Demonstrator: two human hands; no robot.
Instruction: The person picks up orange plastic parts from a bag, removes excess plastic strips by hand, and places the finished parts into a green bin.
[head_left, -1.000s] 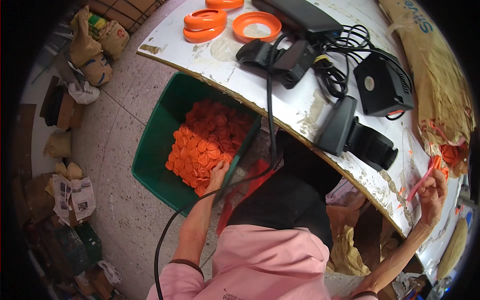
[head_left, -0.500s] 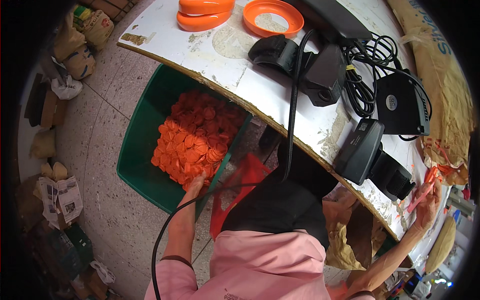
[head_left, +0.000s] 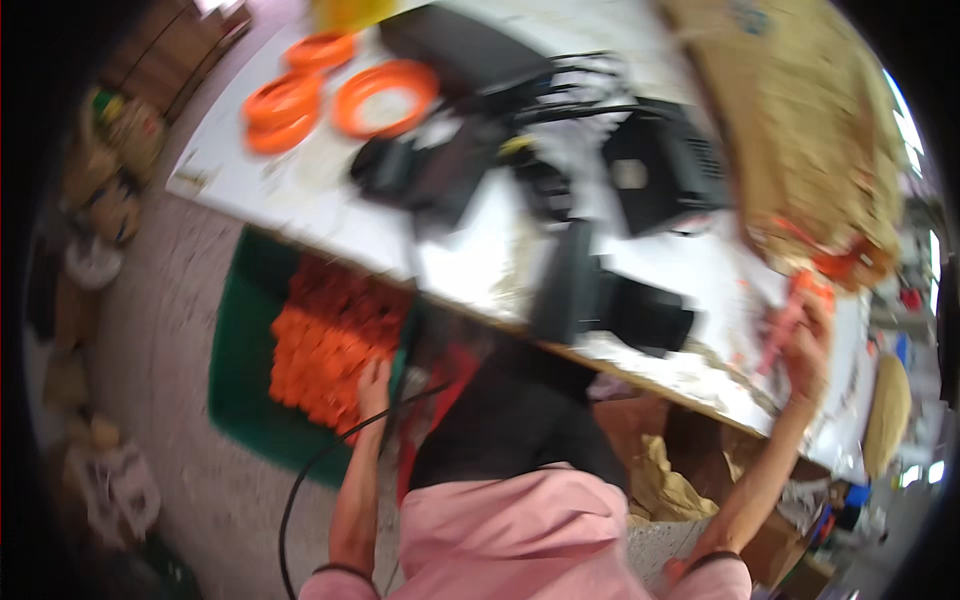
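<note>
My left hand [head_left: 373,390] reaches into the near right side of a green bin [head_left: 228,345], its fingers stretched onto a heap of flat orange pieces [head_left: 315,365]. Motion smears the fingertips, and I see nothing gripped there. Over the table's right end, my right hand [head_left: 806,345] is closed around a long pinkish-red thing [head_left: 782,332] whose kind is too blurred to make out. Orange bits [head_left: 815,286] show at its fingertips, beside the mouth of a brown sack [head_left: 800,130] with more orange pieces in it.
On the worn white table [head_left: 490,265] lie orange rings [head_left: 385,98], black devices [head_left: 650,175] and coiled cables. A black cable [head_left: 295,510] loops past my left forearm. Below the table edge are crumpled brown paper [head_left: 672,485] and a red bag [head_left: 455,372].
The view has swung, so the table and bin appear shifted left. My left hand stays at the orange heap; my right hand still grips the pinkish-red thing, near the sack's mouth.
</note>
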